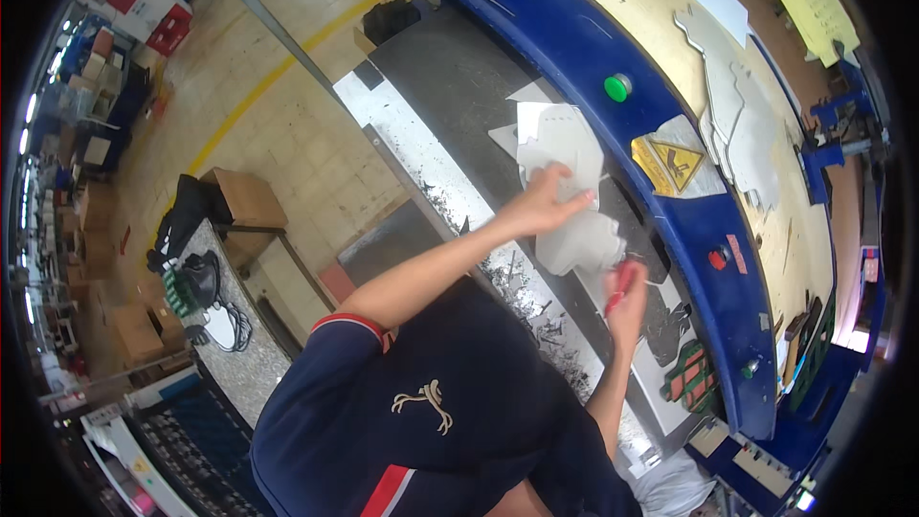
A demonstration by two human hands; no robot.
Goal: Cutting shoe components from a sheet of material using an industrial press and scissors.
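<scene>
My left hand (544,203) lies over a stack of pale grey cut sheets (565,139), its thumb and fingers apart. Just below it, towards me, is another light grey cut piece (580,244) with a curved outline. Close to that piece's right edge, my right hand (627,306) is closed around a small red handheld tool (620,285). Motion blur hides the tool's exact kind. The sheets rest on the dark work surface (450,77) of a blue machine.
Black scraps (517,287) litter the metal strip nearest me. A blue machine beam (574,29) with a green button (617,88) and a red button (718,257) runs beyond my hands. More grey pieces (742,134) lie on top. At left, a side table (249,373) bears dark items.
</scene>
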